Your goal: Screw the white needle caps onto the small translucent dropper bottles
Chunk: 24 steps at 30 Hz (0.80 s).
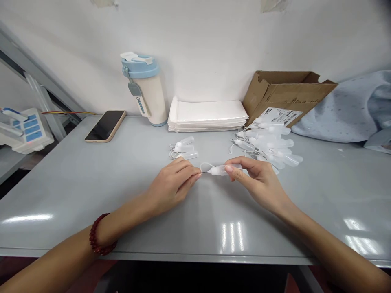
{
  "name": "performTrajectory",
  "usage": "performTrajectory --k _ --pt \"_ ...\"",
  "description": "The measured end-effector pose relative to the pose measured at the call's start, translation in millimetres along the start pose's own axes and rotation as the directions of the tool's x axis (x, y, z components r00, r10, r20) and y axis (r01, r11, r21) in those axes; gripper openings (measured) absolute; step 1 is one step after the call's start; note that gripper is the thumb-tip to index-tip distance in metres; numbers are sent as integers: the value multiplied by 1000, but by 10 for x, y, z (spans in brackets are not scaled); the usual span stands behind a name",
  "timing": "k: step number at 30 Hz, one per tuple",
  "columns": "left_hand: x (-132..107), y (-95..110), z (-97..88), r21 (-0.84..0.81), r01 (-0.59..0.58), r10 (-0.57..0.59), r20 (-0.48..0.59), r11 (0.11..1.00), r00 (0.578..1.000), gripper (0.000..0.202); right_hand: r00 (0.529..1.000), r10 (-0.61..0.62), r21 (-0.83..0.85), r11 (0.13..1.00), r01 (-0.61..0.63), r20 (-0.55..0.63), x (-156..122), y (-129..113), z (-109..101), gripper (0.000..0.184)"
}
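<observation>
Between thumb and fingers, my right hand (255, 173) grips the body of a small needle-tip bottle (217, 170), held sideways with its thin metal needle pointing left. My left hand (177, 179) pinches the end of the bottle's tethered white cap at the needle's tip; the fingertips largely hide the cap. A thin white strap loops from there to the bottle's neck. Just beyond my left hand lie several similar bottles (185, 149). A larger pile of such bottles (271, 142) rests behind my right hand.
A stack of white envelopes (209, 116) stands against the wall, beside a cream tumbler (149, 93) with a blue lid. An open cardboard box (284, 95) and pale fabric (342, 110) are at the right. A phone (106, 126) and a white device with blue keys (29, 130) are left.
</observation>
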State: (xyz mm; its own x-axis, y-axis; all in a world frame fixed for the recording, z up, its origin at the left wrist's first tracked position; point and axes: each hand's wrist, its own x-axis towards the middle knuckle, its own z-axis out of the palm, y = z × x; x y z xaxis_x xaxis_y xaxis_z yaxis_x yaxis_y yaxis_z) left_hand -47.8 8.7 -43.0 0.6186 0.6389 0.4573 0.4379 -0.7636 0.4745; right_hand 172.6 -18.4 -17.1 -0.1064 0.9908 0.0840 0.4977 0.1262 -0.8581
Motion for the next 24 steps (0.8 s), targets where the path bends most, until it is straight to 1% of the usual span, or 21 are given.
performTrajectory --k 8,15,21,24 --pt "3 -2 -3 -12 -10 10 -19 1000 1000 14 1000 8 5 1000 -8 1 -5 -6 -2 24" --pt "1 7 -5 -9 5 -5 3 1000 1000 16 1000 9 2 1000 -9 11 4 -3 -9 25" --pt "-5 11 -3 -7 -1 1 -13 1000 1000 16 1000 -2 -11 1000 2 13 3 8 3 24" --pt "-8 10 -1 -17 -7 7 -13 1000 1000 15 1000 12 -9 1000 -12 16 2 7 15 24"
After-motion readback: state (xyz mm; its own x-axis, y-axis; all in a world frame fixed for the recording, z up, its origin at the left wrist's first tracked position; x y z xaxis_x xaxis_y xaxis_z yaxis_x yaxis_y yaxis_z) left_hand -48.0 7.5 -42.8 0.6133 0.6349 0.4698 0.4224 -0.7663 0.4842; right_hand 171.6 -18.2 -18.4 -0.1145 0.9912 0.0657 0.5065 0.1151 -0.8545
